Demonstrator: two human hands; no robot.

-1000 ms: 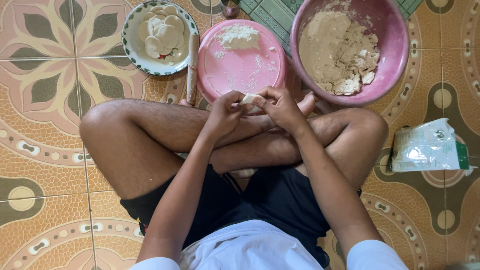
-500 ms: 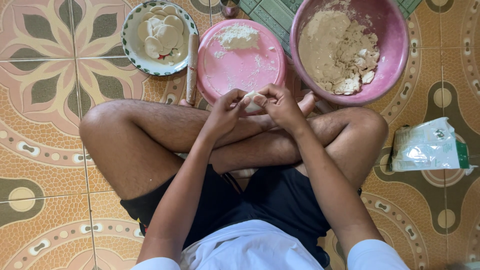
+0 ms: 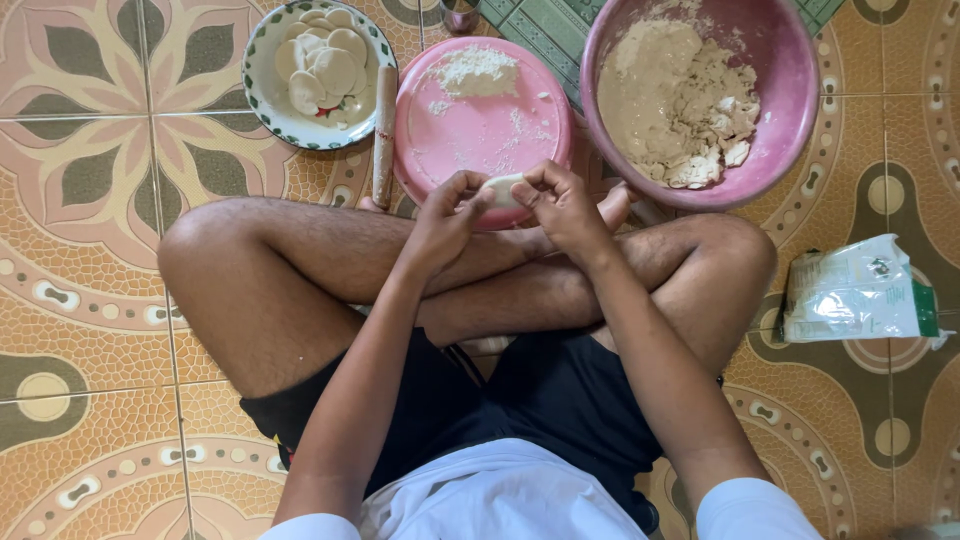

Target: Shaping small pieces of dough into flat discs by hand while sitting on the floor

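Observation:
I sit cross-legged on a tiled floor. My left hand [image 3: 447, 213] and my right hand [image 3: 563, 203] meet above my shins and pinch a small pale piece of dough [image 3: 502, 190] between their fingertips. Just beyond them lies a round pink board [image 3: 480, 120] dusted with flour, with a small heap of flour at its far edge. A big pink bowl [image 3: 790, 110] to the right holds a rough mass of beige dough [image 3: 675, 95].
A white plate with a green rim [image 3: 262, 95] at the upper left holds several flat dough discs. A wooden rolling pin [image 3: 384, 135] lies between plate and board. A white plastic bag [image 3: 855, 292] rests on the floor by my right knee.
Both hands have lifted slightly toward the pink board while working the dough piece between the fingers. Nothing else has moved.

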